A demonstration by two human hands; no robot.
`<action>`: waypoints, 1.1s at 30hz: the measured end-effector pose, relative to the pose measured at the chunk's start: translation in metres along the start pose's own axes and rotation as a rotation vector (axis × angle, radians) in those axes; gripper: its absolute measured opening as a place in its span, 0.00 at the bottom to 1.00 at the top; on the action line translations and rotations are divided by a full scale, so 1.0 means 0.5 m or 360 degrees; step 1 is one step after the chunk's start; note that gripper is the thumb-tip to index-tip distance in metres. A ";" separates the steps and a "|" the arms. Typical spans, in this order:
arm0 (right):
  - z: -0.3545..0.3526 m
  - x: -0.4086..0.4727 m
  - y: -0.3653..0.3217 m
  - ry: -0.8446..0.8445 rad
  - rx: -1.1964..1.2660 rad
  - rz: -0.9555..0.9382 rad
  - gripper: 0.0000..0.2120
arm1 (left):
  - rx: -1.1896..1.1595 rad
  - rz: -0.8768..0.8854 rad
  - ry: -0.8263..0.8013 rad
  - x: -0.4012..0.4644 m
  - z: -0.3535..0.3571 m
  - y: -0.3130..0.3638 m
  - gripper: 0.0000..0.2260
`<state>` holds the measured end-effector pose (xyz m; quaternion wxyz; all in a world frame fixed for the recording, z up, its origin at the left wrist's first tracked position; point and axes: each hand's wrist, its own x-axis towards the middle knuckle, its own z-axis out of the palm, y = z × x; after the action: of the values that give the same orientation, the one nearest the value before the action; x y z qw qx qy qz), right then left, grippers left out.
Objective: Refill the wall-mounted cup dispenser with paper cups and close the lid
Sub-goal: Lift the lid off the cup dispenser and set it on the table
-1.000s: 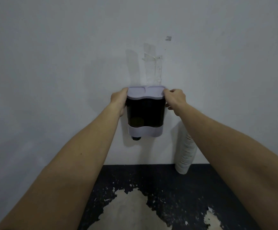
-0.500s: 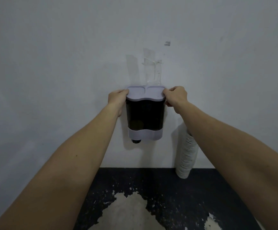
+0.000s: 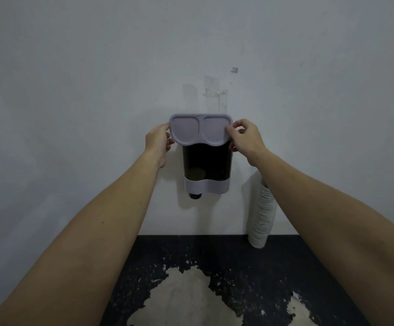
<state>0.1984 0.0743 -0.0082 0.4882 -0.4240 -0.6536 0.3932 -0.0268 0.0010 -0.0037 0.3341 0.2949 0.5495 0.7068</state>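
We see the cup dispenser (image 3: pixel 206 169) on the wall, dark-bodied with a lilac band; its lilac two-lobed lid (image 3: pixel 200 130) tilts up facing us. Our left hand (image 3: pixel 157 140) and right hand (image 3: pixel 245 137) each grip a lid end. Stacked paper cups (image 3: pixel 263 217) lean nearby on the table (image 3: pixel 238 255).

Two bare forearms entering from the near left and near right, no sleeves visible, no watch or rings, left hand (image 3: pixel 157 140) and right hand (image 3: pixel 246 138) bare, ungloved, small dark mole on left forearm
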 end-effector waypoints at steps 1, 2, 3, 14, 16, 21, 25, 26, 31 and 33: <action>-0.003 -0.010 0.004 -0.0031 0.0057 -0.0008 0.07 | -0.0068 -0.0028 0.0006 -0.005 -0.010 -0.004 0.06; -0.006 -0.021 0.006 -0.0064 0.0120 -0.0013 0.07 | -0.0113 -0.0050 0.0005 -0.010 -0.019 -0.010 0.08; -0.008 -0.030 0.010 -0.0097 0.0182 -0.0015 0.06 | -0.0139 -0.0068 0.0003 -0.014 -0.028 -0.018 0.10; -0.009 -0.120 0.106 -0.0378 0.0594 0.0311 0.04 | -0.0412 -0.0262 -0.0039 -0.059 -0.094 -0.128 0.05; -0.014 -0.134 0.126 -0.0442 0.0644 0.0459 0.07 | -0.0427 -0.0307 -0.0027 -0.062 -0.106 -0.154 0.05; -0.010 -0.164 0.191 -0.0490 0.0552 0.0532 0.14 | -0.0244 -0.0386 -0.0086 -0.077 -0.132 -0.231 0.12; 0.001 -0.183 0.255 -0.0466 0.0531 0.0653 0.19 | -0.0073 -0.0456 -0.0108 -0.085 -0.151 -0.309 0.16; 0.005 -0.187 0.272 -0.0461 0.0538 0.0695 0.20 | -0.0026 -0.0486 -0.0099 -0.086 -0.154 -0.330 0.15; 0.016 -0.209 0.361 -0.0478 0.0479 0.0921 0.21 | 0.0321 -0.0640 -0.0079 -0.096 -0.162 -0.428 0.15; 0.020 -0.215 0.397 -0.0482 0.0446 0.0986 0.20 | 0.0426 -0.0710 -0.0108 -0.097 -0.160 -0.458 0.16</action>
<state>0.2401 0.0381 -0.2273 0.2971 -0.4679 -0.4989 0.6662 -0.0260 -0.0444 -0.2471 0.4579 0.2317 0.6779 0.5264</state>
